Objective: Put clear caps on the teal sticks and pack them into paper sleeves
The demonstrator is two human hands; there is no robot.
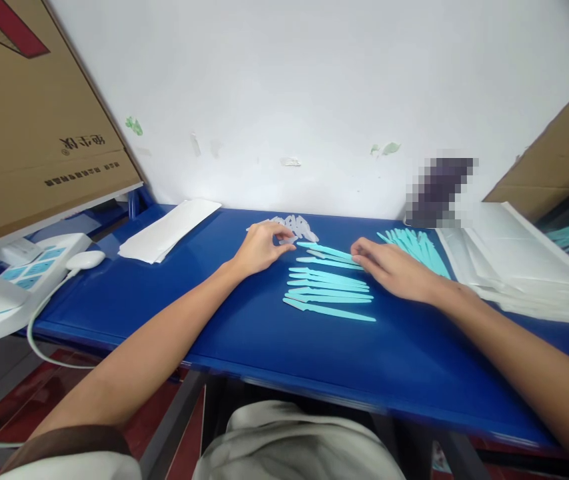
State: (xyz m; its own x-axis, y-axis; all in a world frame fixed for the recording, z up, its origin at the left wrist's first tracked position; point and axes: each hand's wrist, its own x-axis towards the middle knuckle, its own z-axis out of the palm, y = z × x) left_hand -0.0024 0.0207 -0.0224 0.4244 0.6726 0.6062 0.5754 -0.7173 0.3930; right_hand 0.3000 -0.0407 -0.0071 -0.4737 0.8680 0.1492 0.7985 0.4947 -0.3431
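A loose row of turquoise eyebrow razors [332, 293] lies on the blue table, their blade ends toward the left. My left hand [264, 247] is beside a heap of small translucent blade covers [304, 225], its thumb and forefinger a little apart near the blade end of the farthest razor. Whether a cover sits between those fingers is hidden. With its fingertips pinched together, my right hand [389, 267] is at the handle end of a razor [327, 255] near the top of the row. Behind it spreads a pile of more turquoise razors [417, 248].
White sheets [169, 230] lie at the left back. A white power strip [29, 280] with a charger and cable stands at the left edge. Clear plastic bags [529, 260] are stacked at the right. Cardboard boxes [49, 120] flank the white wall. A pixelated dark object [442, 190] leans there.
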